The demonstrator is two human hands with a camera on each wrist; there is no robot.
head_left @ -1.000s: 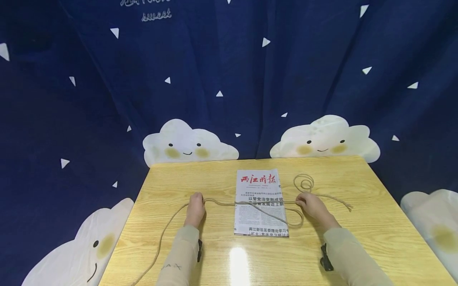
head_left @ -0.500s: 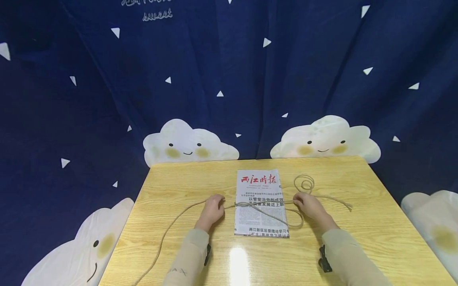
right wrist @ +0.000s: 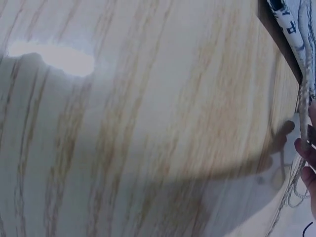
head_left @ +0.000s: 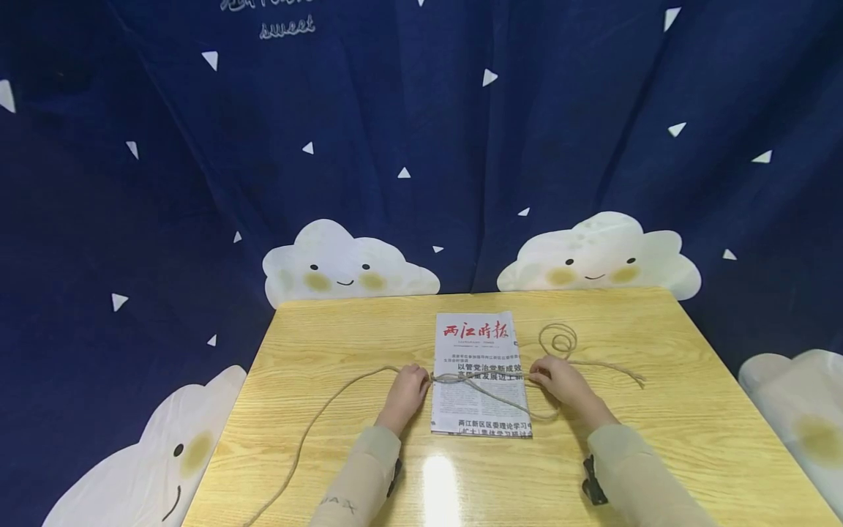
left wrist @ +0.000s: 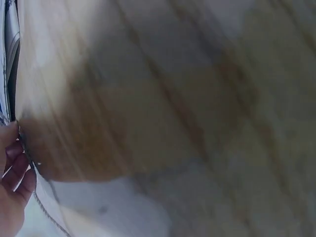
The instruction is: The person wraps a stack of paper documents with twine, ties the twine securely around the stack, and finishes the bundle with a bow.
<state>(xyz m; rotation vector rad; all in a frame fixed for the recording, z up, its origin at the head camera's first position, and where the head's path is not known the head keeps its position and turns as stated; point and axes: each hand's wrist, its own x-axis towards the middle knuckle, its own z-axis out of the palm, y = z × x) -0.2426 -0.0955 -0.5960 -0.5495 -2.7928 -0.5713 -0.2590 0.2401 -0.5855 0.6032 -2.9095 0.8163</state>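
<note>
A folded newspaper (head_left: 481, 410) with a red title lies on the table, and a thin tan rope (head_left: 306, 433) crosses its middle. My left hand (head_left: 404, 395) is at the paper's left edge, with the rope (left wrist: 47, 213) pinched between thumb and fingers. At the opposite edge my right hand (head_left: 566, 382) pinches the rope (right wrist: 304, 74). Between the hands the strands lie close together over the print, and one strand slants down to a bend by the right edge. Each wrist view shows only part of its hand, at the frame's side.
The wooden table (head_left: 316, 337) reaches back to a dark blue curtain (head_left: 395, 110) with white clouds. Beyond my right hand lies a loose rope coil (head_left: 560, 327) with a frayed end. The other length trails left toward the front edge.
My left hand has slid right along the rope to the newspaper's left edge. My right hand has shifted slightly left, closer to the paper. The newspaper has stayed in place.
</note>
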